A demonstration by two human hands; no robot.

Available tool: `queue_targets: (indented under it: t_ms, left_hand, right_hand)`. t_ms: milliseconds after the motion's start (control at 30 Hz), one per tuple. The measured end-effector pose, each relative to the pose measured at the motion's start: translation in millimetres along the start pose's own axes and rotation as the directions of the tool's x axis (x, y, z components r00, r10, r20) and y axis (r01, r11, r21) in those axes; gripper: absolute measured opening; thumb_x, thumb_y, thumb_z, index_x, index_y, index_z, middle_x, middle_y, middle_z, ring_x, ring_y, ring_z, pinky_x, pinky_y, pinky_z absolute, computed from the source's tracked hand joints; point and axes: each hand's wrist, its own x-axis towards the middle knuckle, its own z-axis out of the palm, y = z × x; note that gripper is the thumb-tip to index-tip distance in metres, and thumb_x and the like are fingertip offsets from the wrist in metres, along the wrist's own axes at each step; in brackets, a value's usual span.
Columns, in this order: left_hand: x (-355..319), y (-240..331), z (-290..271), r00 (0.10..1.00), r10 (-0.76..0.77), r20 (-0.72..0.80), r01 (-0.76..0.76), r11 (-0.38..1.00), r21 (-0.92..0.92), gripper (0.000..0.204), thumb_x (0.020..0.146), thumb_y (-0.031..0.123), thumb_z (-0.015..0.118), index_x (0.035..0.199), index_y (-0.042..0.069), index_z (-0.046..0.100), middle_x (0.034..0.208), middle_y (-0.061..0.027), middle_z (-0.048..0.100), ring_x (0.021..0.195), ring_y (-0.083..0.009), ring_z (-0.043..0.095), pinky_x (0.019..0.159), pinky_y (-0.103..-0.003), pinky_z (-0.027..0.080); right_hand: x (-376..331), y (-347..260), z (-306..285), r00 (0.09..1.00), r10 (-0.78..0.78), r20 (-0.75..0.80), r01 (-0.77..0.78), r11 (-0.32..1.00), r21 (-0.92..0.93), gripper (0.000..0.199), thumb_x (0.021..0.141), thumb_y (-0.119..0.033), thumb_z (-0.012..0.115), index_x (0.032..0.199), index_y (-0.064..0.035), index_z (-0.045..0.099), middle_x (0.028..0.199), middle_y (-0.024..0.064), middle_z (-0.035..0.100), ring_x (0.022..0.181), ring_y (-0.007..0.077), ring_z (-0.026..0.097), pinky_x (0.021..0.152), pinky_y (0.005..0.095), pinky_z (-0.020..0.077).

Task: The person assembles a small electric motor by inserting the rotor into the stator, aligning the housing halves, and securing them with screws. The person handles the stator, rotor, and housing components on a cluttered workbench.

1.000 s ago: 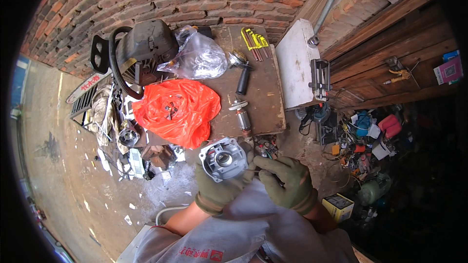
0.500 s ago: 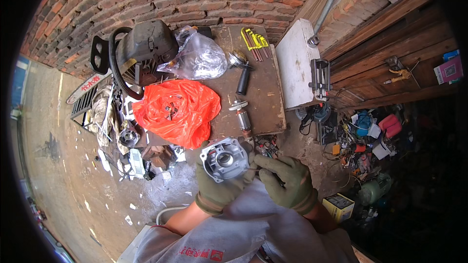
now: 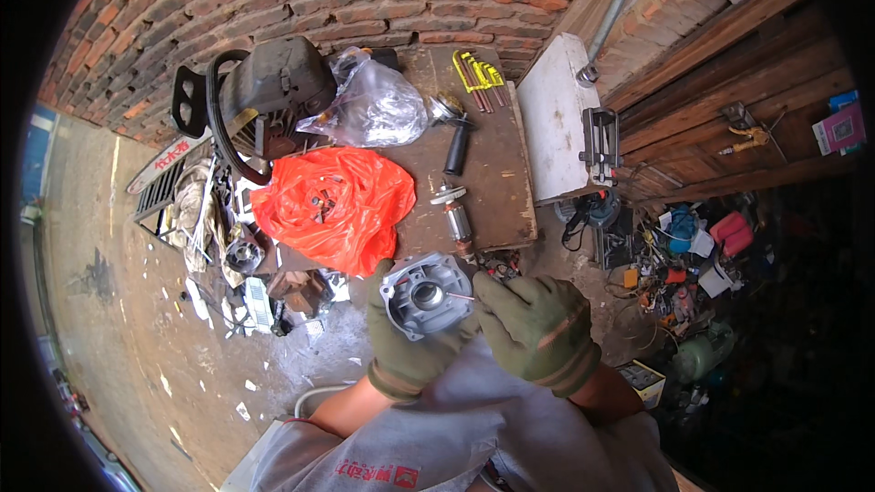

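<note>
My left hand (image 3: pixel 401 353), in a green glove, is closed around a silver cast-metal housing (image 3: pixel 447 314) with a round bore, held in front of my body below the bench edge. My right hand (image 3: pixel 540 328), gloved alike, is closed with its fingertips together beside the housing's right side. From them a thin rod (image 3: pixel 460 296) points left across the housing face toward the bore; its kind is too small to tell. Just beyond, a motor armature (image 3: pixel 458 223) with a toothed disc lies on the bench.
A red plastic bag (image 3: pixel 374 214) with small metal parts spreads over the wooden bench (image 3: pixel 504 210). Behind it are a chainsaw (image 3: pixel 278 82), a clear plastic bag (image 3: pixel 378 114), a black handle (image 3: pixel 457 153) and a hex key set (image 3: pixel 477 73). Assorted clutter (image 3: pixel 679 255) covers the floor at right.
My right hand has turned over and closed in on the housing, so the thin rod now lies across its face. The housing has shifted slightly right in my left hand.
</note>
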Motion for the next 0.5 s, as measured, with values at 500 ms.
queue_targets:
  t_ms: [500]
  left_hand:
    - [0,-1,5,0.988,-0.097,0.122,0.105,0.992,-0.067,0.063,0.096,0.062,0.049,0.130,0.012,0.066,0.126,-0.0053,0.070,0.116,-0.0258,0.063,0.098,-0.045,0.049]
  right_hand:
    - [-2,0,5,0.998,-0.022,-0.066,0.021,0.999,-0.025,0.036,0.081,-0.019,0.078,0.114,-0.0057,0.074,0.074,0.0101,0.060,0.065,0.0311,0.064,0.059,0.0441,0.0517]
